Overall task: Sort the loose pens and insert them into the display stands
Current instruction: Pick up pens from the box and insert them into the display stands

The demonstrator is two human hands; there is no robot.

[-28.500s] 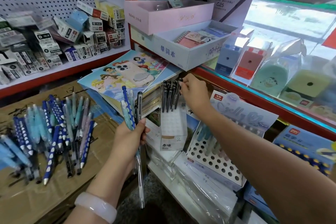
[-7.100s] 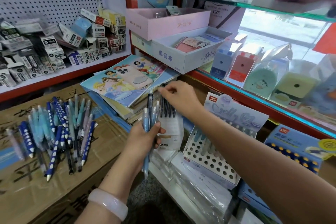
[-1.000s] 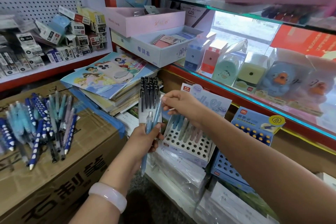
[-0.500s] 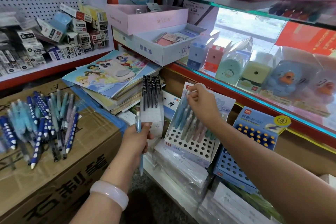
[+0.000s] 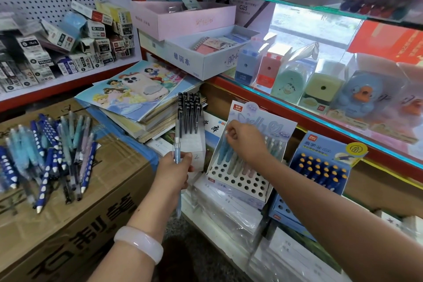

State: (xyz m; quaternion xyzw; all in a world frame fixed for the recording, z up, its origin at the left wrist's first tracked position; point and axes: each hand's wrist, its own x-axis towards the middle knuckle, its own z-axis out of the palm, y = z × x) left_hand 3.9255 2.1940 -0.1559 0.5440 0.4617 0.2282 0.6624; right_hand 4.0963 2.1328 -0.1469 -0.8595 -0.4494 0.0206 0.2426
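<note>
Pastel-blue pen [image 5: 225, 147] is now down in the back row of the white perforated display stand [image 5: 238, 181], where a sec ago I had it in the air btwn both hands. My right hand [image 5: 246, 142] sits on its top end, fingers [image 5: 231, 133] pinched on the cap, seating it next to the other pastel pens already standing there. Left hand [image 5: 174, 170] is curled round one remaining light-blue pen [image 5: 177, 178], held upright just beside the white stand of black pens [image 5: 188, 117]; half a min back that hand carried a small bunch, so it's nearly emptied.

Meaning for the task, as I judge it: pastel stand has plenty of free holes in its front rows, black stand looks full. Big job left is the loose pen pile [image 5: 45, 153] on the cardboard box [image 5: 75, 213] to my left, well apart from the stands & untouched. Blue stand w/ yellow-capped pens [image 5: 320, 167] sits just right of the pastel one.
</note>
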